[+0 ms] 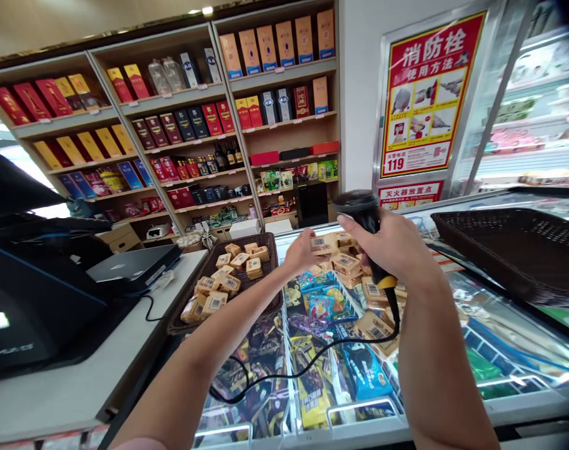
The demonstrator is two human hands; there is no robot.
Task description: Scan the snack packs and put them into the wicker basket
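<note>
My right hand (399, 247) is wrapped round the black handle of a corded barcode scanner (359, 206), held above the freezer. Its black cable (307, 374) droops across the glass top. My left hand (301, 251) grips a small tan packaged block (322, 244) with a barcode label on its near side, just left of the scanner. More of these tan packages (347, 264) lie in a heap under my right hand. Others are piled in a brown woven basket (266, 300) on the left. What exactly is inside the packages I cannot tell.
Beneath is a glass-topped freezer (289, 440) holding bagged ice creams (312, 375) in wire baskets. An empty dark basket (514, 250) sits at the right. On the left counter (139, 350) stand a black monitor (35, 281) and a flat grey device (134, 269). Shelves of boxed bottles (186, 125) line the back wall.
</note>
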